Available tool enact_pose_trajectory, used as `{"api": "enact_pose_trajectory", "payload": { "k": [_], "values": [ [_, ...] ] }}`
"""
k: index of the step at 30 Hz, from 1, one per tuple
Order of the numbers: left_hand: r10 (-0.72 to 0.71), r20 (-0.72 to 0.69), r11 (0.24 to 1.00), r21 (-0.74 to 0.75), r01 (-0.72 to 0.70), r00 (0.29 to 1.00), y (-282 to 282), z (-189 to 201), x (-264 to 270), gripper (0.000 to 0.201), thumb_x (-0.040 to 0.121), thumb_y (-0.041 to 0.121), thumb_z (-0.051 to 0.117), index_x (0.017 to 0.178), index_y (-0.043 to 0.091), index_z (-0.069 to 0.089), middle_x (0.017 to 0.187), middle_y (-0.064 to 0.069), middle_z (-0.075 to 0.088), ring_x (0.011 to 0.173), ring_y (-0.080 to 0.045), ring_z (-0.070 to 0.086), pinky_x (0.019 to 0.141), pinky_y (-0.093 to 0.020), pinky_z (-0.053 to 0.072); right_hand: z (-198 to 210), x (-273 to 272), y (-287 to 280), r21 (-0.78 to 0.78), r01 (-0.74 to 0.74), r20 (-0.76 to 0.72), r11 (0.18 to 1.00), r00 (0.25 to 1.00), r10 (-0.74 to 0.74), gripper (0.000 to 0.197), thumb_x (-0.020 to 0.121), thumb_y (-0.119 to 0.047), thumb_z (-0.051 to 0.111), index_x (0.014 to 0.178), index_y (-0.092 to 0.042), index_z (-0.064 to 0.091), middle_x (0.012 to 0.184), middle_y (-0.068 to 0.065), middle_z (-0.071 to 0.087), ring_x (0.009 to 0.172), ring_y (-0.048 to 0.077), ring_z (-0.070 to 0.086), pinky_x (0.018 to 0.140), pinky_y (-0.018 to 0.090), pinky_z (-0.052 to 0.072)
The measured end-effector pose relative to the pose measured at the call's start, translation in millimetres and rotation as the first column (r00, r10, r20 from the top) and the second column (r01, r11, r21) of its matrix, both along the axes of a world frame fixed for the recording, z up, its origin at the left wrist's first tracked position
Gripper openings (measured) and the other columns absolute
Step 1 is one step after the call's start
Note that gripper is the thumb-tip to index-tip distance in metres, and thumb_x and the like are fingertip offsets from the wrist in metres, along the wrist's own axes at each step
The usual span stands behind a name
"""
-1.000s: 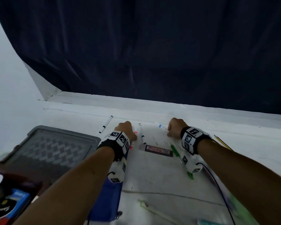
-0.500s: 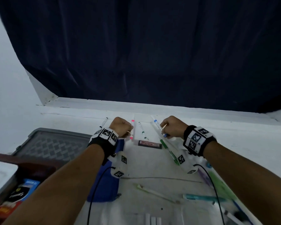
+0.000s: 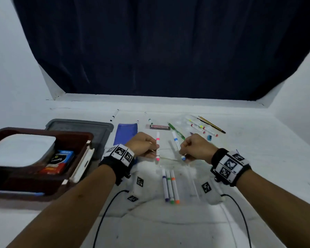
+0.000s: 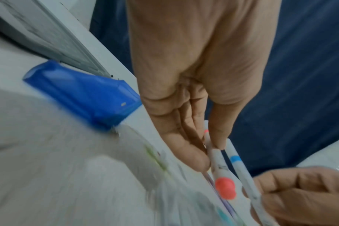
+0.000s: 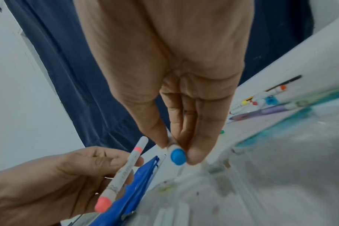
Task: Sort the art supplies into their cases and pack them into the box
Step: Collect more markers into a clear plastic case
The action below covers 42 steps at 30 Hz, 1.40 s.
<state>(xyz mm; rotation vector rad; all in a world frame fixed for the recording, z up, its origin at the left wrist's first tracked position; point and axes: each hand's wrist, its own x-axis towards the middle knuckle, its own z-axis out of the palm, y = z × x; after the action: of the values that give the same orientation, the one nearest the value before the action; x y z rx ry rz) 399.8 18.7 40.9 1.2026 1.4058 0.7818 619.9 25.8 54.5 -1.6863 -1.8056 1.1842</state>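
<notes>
Gathering step — left hand (image 3: 145, 146) pinches a white pink-capped marker (image 3: 157, 148), right hand (image 3: 195, 148) pinches a white blue-capped marker (image 3: 176, 144), both lifted above the white table (image 3: 258, 176). Three matching markers (image 3: 170, 187) lie side by side below. Next, probably: lay these beside them, then load the flat blue pouch (image 3: 126, 133) — the brown box (image 3: 43, 158) waits at left.

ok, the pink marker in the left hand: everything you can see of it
The pink marker is a slim white barrel, plastic by its look, with a pink band near its far end, a rounded pink end cap nearest the person and faint grey print. The left hand pinches it mid-barrel between thumb and fingers, off the table, pointing away. The blue marker runs close beside; contact unclear.
</notes>
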Motion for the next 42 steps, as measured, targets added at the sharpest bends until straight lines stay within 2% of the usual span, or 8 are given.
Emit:
{"api": "enact_pose_trajectory", "payload": {
  "k": [5, 10, 16, 20, 24, 33, 38, 42],
  "values": [
    [-0.146, -0.005, 0.985, -0.093, 0.145, 0.989, -42.7, -13.2, 33.7, 0.025, 0.086, -0.005, 0.065, 0.107, 0.006, 0.059, 0.097, -0.029, 0.069, 0.064, -0.025, 0.069, 0.065, -0.037, 0.061, -19.1, 18.8, -52.3, -0.012, 0.064, 0.1, 0.998, 0.993, -0.063, 0.017, 0.083, 0.0, 0.069, 0.068, -0.006, 0.064, 0.072, 0.01, 0.066, 0.065, 0.019, 0.062, 0.057, 0.025, 0.053],
    [-0.206, -0.174, 0.976, -0.107, 0.19, 0.963, -52.4, -27.5, 58.2, 0.058, 0.081, -0.005, 0.068, 0.127, 0.021, 0.044, 0.086, -0.018, 0.067, 0.057, -0.027, 0.069, 0.066, -0.047, 0.061, -35.2, 29.8, -81.3, -0.026, 0.115, 0.12, 0.993, 0.987, -0.111, 0.023, 0.079, 0.002, 0.069, 0.057, -0.005, 0.064, 0.061, 0.012, 0.062, 0.058, 0.02, 0.059, 0.066, 0.032, 0.056],
    [-0.145, -0.351, 0.989, -0.014, 0.149, 0.925, -57.0, -27.5, 74.2, 0.019, 0.07, -0.002, 0.076, 0.084, 0.002, 0.062, 0.073, -0.024, 0.071, 0.071, -0.036, 0.072, 0.071, -0.052, 0.059, -44.4, 25.6, -95.3, -0.052, 0.166, 0.137, 0.985, 0.978, -0.158, 0.019, 0.077, -0.005, 0.072, 0.059, -0.007, 0.067, 0.056, 0.004, 0.063, 0.052, 0.013, 0.058, 0.059, 0.026, 0.05],
    [-0.139, -0.408, 0.99, -0.028, 0.139, 0.902, -59.4, -28.4, 81.2, 0.021, 0.073, 0.001, 0.076, 0.09, -0.005, 0.067, 0.072, -0.019, 0.069, 0.053, -0.025, 0.068, 0.055, -0.035, 0.06, -43.7, 24.0, -99.2, -0.038, 0.185, 0.134, 0.982, 0.975, -0.179, 0.008, 0.078, -0.007, 0.073, 0.074, 0.0, 0.072, 0.061, 0.005, 0.065, 0.055, 0.012, 0.059, 0.06, 0.025, 0.05],
    [-0.202, -0.582, 0.974, -0.032, 0.225, 0.788, -54.0, -25.5, 83.6, 0.034, 0.07, 0.022, 0.08, 0.096, 0.006, 0.066, 0.088, -0.013, 0.071, 0.084, -0.029, 0.07, 0.077, -0.039, 0.06, -42.2, 22.5, -101.4, -0.018, 0.178, 0.169, 0.984, 0.97, -0.173, 0.006, 0.079, -0.007, 0.073, 0.075, -0.003, 0.071, 0.065, 0.005, 0.065, 0.057, 0.015, 0.059, 0.059, 0.027, 0.051],
    [-0.245, -0.748, 0.932, -0.006, 0.362, 0.617, -46.2, -29.6, 81.2, 0.044, 0.076, 0.03, 0.079, 0.113, 0.012, 0.061, 0.111, -0.006, 0.061, 0.101, -0.022, 0.06, 0.078, -0.028, 0.048, -36.5, 12.0, -95.7, 0.003, 0.106, 0.279, 0.994, 0.955, -0.102, 0.016, 0.079, -0.009, 0.075, 0.069, -0.007, 0.062, 0.072, 0.011, 0.068, 0.07, 0.023, 0.064, 0.084, 0.041, 0.058],
    [-0.137, -0.763, 0.949, 0.082, 0.305, 0.631, -43.4, -34.6, 54.5, 0.042, 0.074, 0.04, 0.078, 0.104, 0.016, 0.061, 0.112, -0.006, 0.059, 0.097, -0.021, 0.056, 0.075, -0.028, 0.044, -30.2, 1.9, -94.4, -0.018, 0.026, 0.301, 1.0, 0.953, -0.019, 0.016, 0.079, -0.004, 0.075, 0.081, -0.007, 0.059, 0.084, 0.013, 0.066, 0.08, 0.027, 0.067, 0.082, 0.043, 0.059],
    [-0.286, -0.836, 0.902, -0.069, 0.426, 0.468, -52.1, -35.8, 44.8, 0.048, 0.066, 0.05, 0.083, 0.078, 0.014, 0.054, 0.089, -0.006, 0.055, 0.08, -0.018, 0.05, 0.064, -0.027, 0.038, -31.8, -2.2, -92.3, -0.03, -0.002, 0.327, 1.0, 0.945, 0.012, 0.026, 0.076, -0.006, 0.079, 0.097, 0.001, 0.065, 0.095, 0.019, 0.071, 0.087, 0.03, 0.071, 0.081, 0.044, 0.059]
  ]
}}
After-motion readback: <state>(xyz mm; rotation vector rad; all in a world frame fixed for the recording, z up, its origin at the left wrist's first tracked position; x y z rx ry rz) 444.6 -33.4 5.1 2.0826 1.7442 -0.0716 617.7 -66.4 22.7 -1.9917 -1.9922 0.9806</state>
